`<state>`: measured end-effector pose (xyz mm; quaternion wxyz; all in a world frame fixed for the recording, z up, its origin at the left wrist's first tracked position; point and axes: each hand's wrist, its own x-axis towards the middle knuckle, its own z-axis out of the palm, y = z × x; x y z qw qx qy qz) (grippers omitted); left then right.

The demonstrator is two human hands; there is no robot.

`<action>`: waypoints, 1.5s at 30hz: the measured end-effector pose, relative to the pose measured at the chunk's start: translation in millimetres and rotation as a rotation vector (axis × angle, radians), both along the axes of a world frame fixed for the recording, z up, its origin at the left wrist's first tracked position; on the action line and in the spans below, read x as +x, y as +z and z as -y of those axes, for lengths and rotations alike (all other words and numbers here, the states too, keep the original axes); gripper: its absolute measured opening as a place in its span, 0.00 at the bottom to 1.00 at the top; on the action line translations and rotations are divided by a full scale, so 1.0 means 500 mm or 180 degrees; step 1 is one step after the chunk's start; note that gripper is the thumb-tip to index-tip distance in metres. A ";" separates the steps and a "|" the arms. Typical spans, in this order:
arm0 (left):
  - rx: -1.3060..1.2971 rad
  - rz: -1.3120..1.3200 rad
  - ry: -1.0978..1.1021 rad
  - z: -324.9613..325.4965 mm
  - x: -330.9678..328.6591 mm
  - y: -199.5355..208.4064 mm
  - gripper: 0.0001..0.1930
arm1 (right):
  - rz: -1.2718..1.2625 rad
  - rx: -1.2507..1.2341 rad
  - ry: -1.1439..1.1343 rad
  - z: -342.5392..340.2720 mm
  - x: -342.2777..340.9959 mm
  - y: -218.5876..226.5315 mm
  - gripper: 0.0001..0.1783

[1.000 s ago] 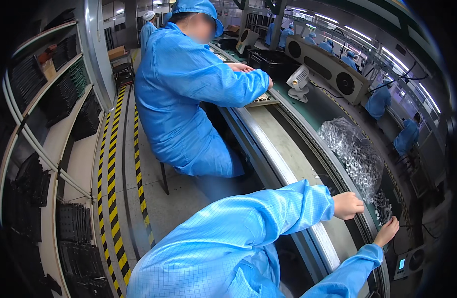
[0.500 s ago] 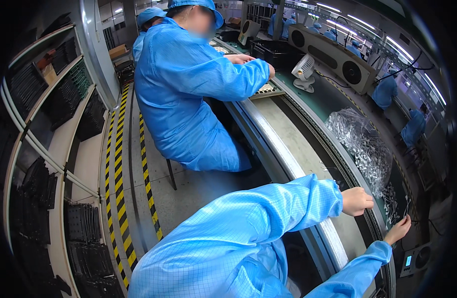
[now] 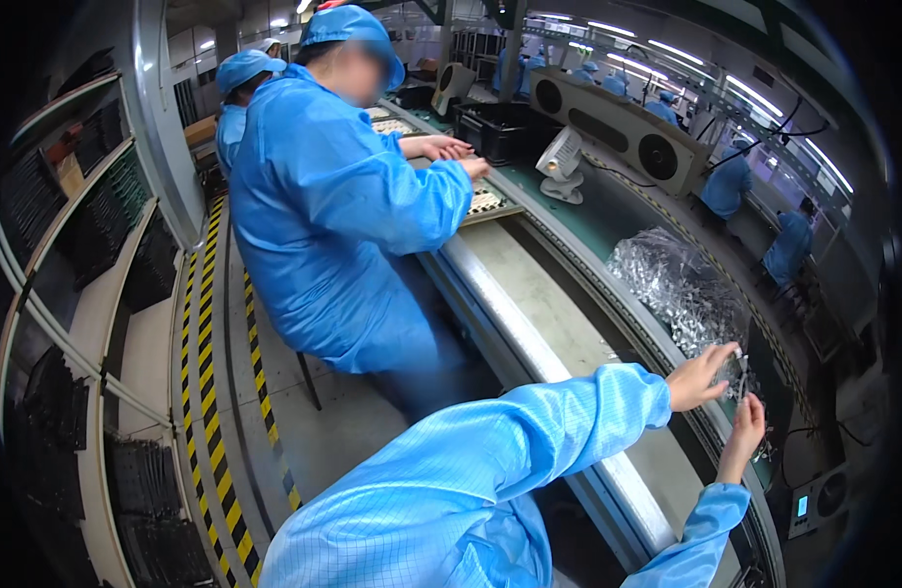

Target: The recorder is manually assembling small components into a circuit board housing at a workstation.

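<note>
Slender silver-white part, upright in view, at the fingertips of the bare right hand [image 3: 742, 438].
Right fingers pinch narrowly; the slender silver-white part [image 3: 743, 370] runs lengthwise up from them, beside the bare left hand [image 3: 699, 379], its fingers parted. Left-hand contact and the part's ends cannot be made out against the crumpled clear plastic bag [image 3: 657, 260] of metallic pieces beyond.

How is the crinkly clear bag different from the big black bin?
The clear bag is see-through and shiny, but the black bin is dark and you can't see through it. The bag is crumpled and floppy, while the bin looks stiff. The bag's near end is close to the left hand; the bin is farther off. Both are to the right of the pale conveyor strip.
</note>
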<state>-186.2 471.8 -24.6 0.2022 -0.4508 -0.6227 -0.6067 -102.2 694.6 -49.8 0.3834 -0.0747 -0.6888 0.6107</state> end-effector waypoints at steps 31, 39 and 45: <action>0.0572 0.2500 -0.1758 0.043 -0.019 0.028 0.22 | 0.0467 -0.0020 0.0296 0.211 0.084 0.092 0.13; 0.0215 0.1872 -0.0635 0.064 0.006 0.044 0.30 | 0.0437 -0.0020 0.0556 0.218 0.069 0.087 0.11; -0.0910 -0.1102 0.0893 0.330 0.130 0.177 0.22 | 0.0061 -0.0274 -0.0162 0.158 0.099 0.111 0.13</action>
